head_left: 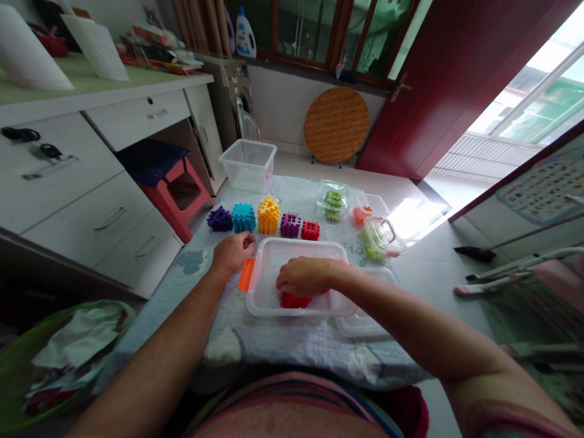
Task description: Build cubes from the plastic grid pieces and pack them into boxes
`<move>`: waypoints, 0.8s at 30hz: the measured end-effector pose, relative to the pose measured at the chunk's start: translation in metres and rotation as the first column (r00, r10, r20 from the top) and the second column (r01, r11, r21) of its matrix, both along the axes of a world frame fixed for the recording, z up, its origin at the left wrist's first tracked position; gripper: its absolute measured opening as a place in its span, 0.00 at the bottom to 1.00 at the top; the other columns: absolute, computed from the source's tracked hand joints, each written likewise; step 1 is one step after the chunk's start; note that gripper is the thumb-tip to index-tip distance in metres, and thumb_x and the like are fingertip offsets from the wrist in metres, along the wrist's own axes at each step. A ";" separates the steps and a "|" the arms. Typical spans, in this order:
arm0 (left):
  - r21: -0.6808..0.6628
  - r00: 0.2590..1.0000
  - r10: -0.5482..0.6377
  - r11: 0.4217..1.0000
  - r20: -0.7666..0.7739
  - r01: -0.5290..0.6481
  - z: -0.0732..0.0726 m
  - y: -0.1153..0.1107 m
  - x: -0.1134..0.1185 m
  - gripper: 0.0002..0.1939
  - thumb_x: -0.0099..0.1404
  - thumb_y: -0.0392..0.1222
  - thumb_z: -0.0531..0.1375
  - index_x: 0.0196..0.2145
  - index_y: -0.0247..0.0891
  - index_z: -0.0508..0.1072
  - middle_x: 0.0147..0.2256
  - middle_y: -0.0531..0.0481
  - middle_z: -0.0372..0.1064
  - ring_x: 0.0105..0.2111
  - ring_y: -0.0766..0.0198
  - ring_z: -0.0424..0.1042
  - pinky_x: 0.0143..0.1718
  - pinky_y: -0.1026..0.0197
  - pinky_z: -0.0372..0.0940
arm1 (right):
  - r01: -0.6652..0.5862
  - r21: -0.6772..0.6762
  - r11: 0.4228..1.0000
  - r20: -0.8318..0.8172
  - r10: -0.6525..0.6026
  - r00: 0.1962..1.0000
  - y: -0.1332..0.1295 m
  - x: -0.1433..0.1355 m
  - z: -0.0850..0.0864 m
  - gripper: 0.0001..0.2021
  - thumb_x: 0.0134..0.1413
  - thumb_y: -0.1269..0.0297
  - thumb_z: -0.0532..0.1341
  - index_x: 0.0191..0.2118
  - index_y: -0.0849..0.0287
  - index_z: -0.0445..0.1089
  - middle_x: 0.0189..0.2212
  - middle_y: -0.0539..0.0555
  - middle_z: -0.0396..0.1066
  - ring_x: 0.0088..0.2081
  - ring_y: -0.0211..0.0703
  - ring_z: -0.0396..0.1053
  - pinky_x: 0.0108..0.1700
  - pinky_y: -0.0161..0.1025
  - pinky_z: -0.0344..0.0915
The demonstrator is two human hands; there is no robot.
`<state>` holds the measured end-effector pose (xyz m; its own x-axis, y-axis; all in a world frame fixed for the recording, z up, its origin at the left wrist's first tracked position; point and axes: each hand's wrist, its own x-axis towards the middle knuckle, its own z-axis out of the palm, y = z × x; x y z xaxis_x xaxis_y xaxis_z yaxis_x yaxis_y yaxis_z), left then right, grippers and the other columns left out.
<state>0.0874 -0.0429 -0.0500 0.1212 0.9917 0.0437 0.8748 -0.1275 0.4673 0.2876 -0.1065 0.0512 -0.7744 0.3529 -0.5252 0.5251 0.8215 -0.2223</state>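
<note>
A clear plastic box [267,304] with an orange latch [246,275] sits on the cloth-covered table. My right hand [303,275] reaches into it with fingers curled down over red pieces [295,300]; its fingertips are partly hidden. My left hand [235,250] rests on the cloth beyond the box's left corner, its fingers curled, and whether it holds anything is hidden. Beyond the box stand a dark purple stack [219,219], a blue stack [243,217], a yellow stack [268,216], a purple block [290,225] and a red block [311,230].
Clear containers with green pieces [333,204], orange-red pieces [361,215] and light green pieces [374,243] stand at the right. A lid [365,325] lies beside the box. An open clear bin [249,164] is at the far left edge, near a red stool [176,194].
</note>
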 end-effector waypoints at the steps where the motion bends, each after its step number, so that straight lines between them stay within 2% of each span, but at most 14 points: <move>1: 0.000 1.000 -0.002 1.000 0.000 0.002 0.000 0.000 0.000 0.15 0.59 0.46 0.54 0.37 0.38 0.76 0.29 0.49 0.74 0.28 0.61 0.69 0.25 0.63 0.53 | -0.012 -0.010 1.000 0.011 0.012 1.000 0.000 -0.001 -0.001 0.16 0.62 0.72 0.50 0.44 0.63 0.75 0.45 0.60 0.76 0.42 0.45 0.71 0.44 0.40 0.63; 7: 0.006 1.000 0.003 1.000 -0.001 -0.003 -0.002 0.001 -0.001 0.15 0.59 0.46 0.54 0.37 0.39 0.76 0.29 0.50 0.74 0.27 0.61 0.69 0.25 0.62 0.53 | 0.029 -0.038 0.999 0.049 -0.027 0.998 -0.003 -0.002 0.002 0.15 0.60 0.74 0.53 0.43 0.63 0.76 0.41 0.59 0.77 0.38 0.44 0.72 0.41 0.39 0.63; 12: 0.001 1.000 0.005 1.000 -0.004 -0.005 -0.002 0.001 -0.001 0.15 0.59 0.46 0.54 0.37 0.39 0.76 0.28 0.50 0.74 0.27 0.61 0.69 0.25 0.62 0.52 | 0.254 0.030 0.967 -0.100 -0.250 0.963 0.000 0.019 0.020 0.21 0.56 0.80 0.53 0.53 0.63 0.72 0.50 0.60 0.73 0.48 0.43 0.71 0.47 0.37 0.63; 15: -0.007 1.000 0.010 1.000 -0.012 -0.010 -0.002 0.001 -0.001 0.14 0.59 0.46 0.54 0.37 0.40 0.76 0.29 0.50 0.74 0.28 0.61 0.69 0.25 0.63 0.52 | 0.333 0.077 0.940 -0.059 -0.329 0.942 -0.006 0.036 0.036 0.21 0.53 0.81 0.54 0.51 0.63 0.73 0.48 0.61 0.75 0.45 0.44 0.72 0.44 0.38 0.64; 19: 0.002 1.000 0.014 1.000 -0.012 -0.014 -0.002 0.001 -0.001 0.15 0.60 0.46 0.54 0.38 0.40 0.77 0.29 0.50 0.75 0.28 0.61 0.70 0.25 0.63 0.53 | 0.194 0.094 0.976 0.129 -0.205 0.970 -0.026 0.045 0.048 0.13 0.54 0.78 0.55 0.39 0.66 0.77 0.36 0.64 0.78 0.37 0.48 0.74 0.38 0.41 0.64; 24: 0.005 1.000 0.005 1.000 -0.007 -0.005 -0.003 0.001 -0.002 0.15 0.60 0.46 0.54 0.39 0.39 0.77 0.29 0.49 0.75 0.29 0.61 0.70 0.25 0.63 0.53 | 0.149 0.009 0.989 0.261 -0.146 0.954 -0.042 0.037 0.043 0.14 0.52 0.79 0.55 0.39 0.68 0.77 0.36 0.64 0.78 0.36 0.47 0.74 0.35 0.39 0.65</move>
